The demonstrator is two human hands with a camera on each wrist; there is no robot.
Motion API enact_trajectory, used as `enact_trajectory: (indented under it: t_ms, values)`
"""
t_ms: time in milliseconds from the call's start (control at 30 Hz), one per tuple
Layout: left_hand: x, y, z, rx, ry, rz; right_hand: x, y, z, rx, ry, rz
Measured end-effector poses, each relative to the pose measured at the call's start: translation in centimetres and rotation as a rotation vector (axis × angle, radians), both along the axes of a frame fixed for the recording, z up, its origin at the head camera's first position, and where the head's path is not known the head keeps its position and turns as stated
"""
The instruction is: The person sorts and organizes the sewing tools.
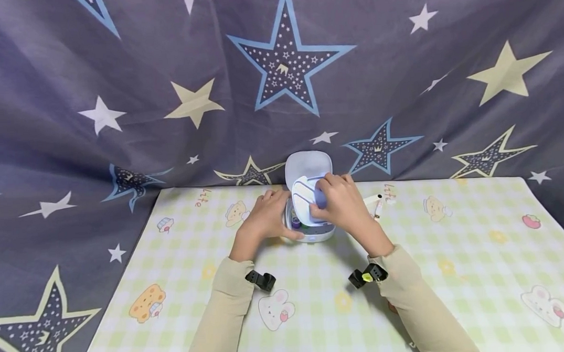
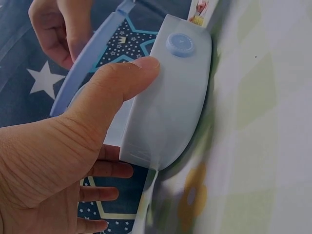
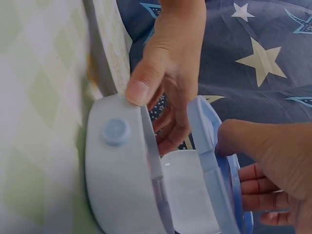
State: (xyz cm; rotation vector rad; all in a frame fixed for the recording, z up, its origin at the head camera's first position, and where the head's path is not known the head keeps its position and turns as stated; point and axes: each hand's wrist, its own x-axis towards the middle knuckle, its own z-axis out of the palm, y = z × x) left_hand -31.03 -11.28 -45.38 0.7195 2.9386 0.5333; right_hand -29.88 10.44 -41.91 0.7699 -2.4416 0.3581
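the white box point(image 1: 317, 238) stands on the checked tablecloth point(image 1: 172, 259), its lid point(image 1: 308, 163) raised at the back. the left hand point(image 1: 268, 217) grips the box at the left side, with its thumb on the front wall, near a round blue button point(image 3: 116, 131). the right hand point(image 1: 343, 202) pinches a pale blue panel point(image 1: 301, 204), tilted above the box. the two hands are apart from each other.

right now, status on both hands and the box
Left hand gripping box. Right hand holding pale panel tilted over it. Open lid standing behind. No obstruction visible.
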Motion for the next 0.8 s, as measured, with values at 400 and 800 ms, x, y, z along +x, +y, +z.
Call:
enact_trajectory:
  t_ms: [400,800]
  values:
    - [-0.1,0.1,0.0,-0.019,0.011,-0.006,-0.1,-1.1,-1.2,0.082,-0.077,-0.049]
    - [-0.2,0.0,-0.2,-0.011,0.011,-0.005,-0.2,-1.6,-2.4,0.005,-0.145,-0.043]
